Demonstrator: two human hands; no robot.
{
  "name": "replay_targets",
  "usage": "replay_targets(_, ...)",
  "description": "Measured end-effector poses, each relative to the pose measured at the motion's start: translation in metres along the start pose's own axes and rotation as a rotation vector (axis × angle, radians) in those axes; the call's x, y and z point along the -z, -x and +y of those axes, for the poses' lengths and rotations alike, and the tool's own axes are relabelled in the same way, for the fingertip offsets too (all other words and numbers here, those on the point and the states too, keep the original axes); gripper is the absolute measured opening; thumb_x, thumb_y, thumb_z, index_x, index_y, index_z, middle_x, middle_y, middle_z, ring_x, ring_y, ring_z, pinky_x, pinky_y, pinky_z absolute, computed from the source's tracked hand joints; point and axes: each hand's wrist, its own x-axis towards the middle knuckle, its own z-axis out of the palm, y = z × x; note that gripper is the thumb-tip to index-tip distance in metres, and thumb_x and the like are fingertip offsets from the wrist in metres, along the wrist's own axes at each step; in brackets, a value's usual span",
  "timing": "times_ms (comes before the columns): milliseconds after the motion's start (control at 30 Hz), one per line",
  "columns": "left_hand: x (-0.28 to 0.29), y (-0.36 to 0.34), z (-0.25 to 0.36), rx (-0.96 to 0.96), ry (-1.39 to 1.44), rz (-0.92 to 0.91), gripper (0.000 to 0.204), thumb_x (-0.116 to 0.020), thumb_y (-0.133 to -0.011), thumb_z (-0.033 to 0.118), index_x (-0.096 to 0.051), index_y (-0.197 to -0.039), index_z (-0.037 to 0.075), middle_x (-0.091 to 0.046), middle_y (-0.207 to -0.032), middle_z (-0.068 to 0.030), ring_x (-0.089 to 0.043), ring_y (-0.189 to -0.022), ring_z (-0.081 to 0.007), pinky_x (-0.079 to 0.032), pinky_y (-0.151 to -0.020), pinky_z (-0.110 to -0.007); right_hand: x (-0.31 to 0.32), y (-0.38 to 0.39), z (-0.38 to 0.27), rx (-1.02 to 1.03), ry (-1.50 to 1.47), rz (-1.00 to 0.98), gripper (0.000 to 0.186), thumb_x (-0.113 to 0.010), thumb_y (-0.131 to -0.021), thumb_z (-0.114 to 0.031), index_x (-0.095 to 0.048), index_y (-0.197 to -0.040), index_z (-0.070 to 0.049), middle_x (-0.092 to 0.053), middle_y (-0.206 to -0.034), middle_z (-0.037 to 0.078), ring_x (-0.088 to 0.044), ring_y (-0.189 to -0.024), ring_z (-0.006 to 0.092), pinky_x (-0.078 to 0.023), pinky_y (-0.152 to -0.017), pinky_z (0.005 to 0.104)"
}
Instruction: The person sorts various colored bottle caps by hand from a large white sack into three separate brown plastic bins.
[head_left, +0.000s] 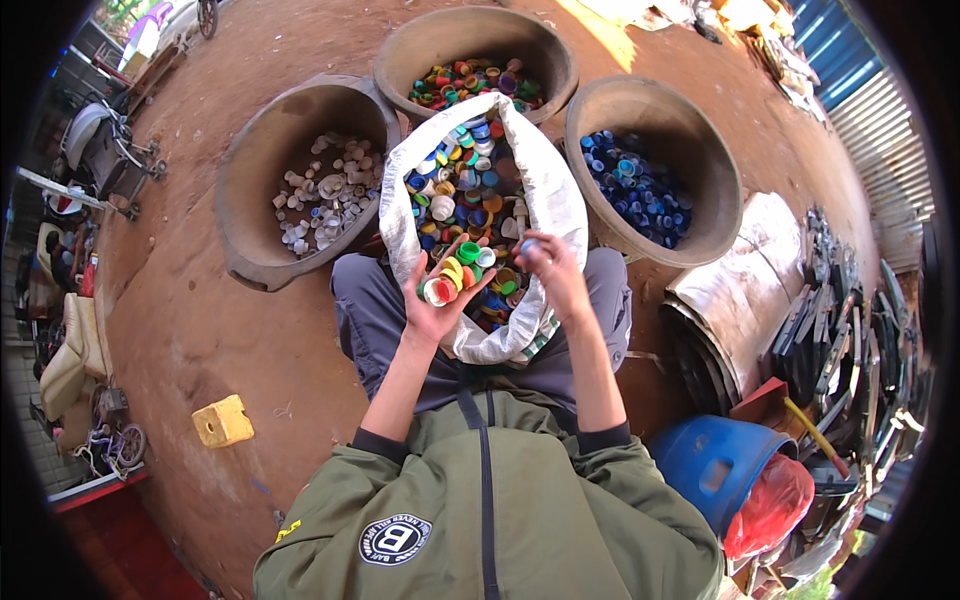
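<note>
A white woven sack (pixel 545 170) with a rolled-down rim stands between my knees, filled with mixed-colour plastic bottle caps (pixel 470 205). Over its near left side my left hand (pixel 432 312) is cupped palm up, holding several caps (pixel 455 275) in green, yellow, red and white. My right hand (pixel 562 282) is raised over the sack's right side, its fingers pinching a small blue bottle cap (pixel 530 247). The right fingertips are slightly blurred.
Three brown tubs surround the sack: the left tub (pixel 245 185) contains white caps, the far tub (pixel 400 50) red, green and mixed ones, the right tub (pixel 715 160) blue ones. A yellow block (pixel 222 422) lies at left. A blue barrel (pixel 690 460) lies near right.
</note>
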Motion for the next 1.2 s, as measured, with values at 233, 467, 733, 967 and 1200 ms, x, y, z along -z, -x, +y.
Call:
replay_targets(233,0.000,-0.008,-0.005,0.014,-0.047,0.008,0.067,-0.046,-0.099,0.041,-0.033,-0.147,-0.004,-0.032,-0.153,-0.0270,-0.029,-0.144,-0.0379,-0.018,-0.120,-0.057,0.117,-0.066,-0.055,0.227,-0.455,0.334,0.028,-0.039,-0.102,-0.004,-0.053,-0.118,0.015,-0.062,-0.118,0.025,-0.063,-0.111,0.0328,-0.051,-0.104,0.0384)
replay_targets(467,-0.004,-0.009,-0.009,0.036,0.011,-0.034,0.067,-0.046,-0.100,0.038,-0.028,-0.149,-0.003,-0.024,-0.156,-0.0268,-0.018,-0.147,-0.0436,-0.015,-0.120,-0.057,0.129,-0.063,-0.049,0.136,-0.676,0.278,0.041,-0.033,-0.105,-0.012,-0.042,-0.130,0.019,-0.049,-0.139,0.029,-0.050,-0.130,0.0356,-0.044,-0.111,0.0394)
replay_targets(733,-0.015,-0.003,-0.004,0.037,-0.122,-0.005,0.067,-0.043,-0.100,0.044,-0.035,-0.147,-0.003,-0.036,-0.150,-0.0277,-0.036,-0.140,-0.0383,-0.021,-0.119,-0.056,-0.003,0.005,-0.037,0.251,0.428,-0.043,0.029,-0.065,-0.091,-0.007,-0.062,-0.119,-0.002,-0.063,-0.115,0.009,-0.062,-0.103,0.0186,-0.049,-0.091,0.0334)
replay_targets(967,-0.001,0.001,0.008,0.050,-0.128,-0.029,0.068,-0.040,-0.101,0.044,-0.031,-0.149,-0.003,-0.046,-0.145,-0.0191,-0.042,-0.136,-0.0317,-0.020,-0.118,-0.057,-0.040,0.012,-0.011,0.601,0.995,-0.151,0.037,-0.070,-0.082,-0.005,-0.061,-0.117,-0.003,-0.058,-0.115,0.012,-0.055,-0.106,0.0314,-0.045,-0.095,0.0397)
replay_targets(1200,-0.004,0.000,0.003,0.059,-0.140,0.003,0.067,-0.041,-0.100,0.044,-0.034,-0.147,-0.003,-0.050,-0.141,-0.0222,-0.050,-0.130,-0.0342,-0.030,-0.114,-0.055,-0.045,0.031,-0.024,0.567,0.821,-0.079,0.039,-0.058,-0.075,0.009,-0.061,-0.111,-0.005,-0.044,-0.106,0.015,-0.057,-0.093,0.0270,-0.052,-0.079,0.0363)
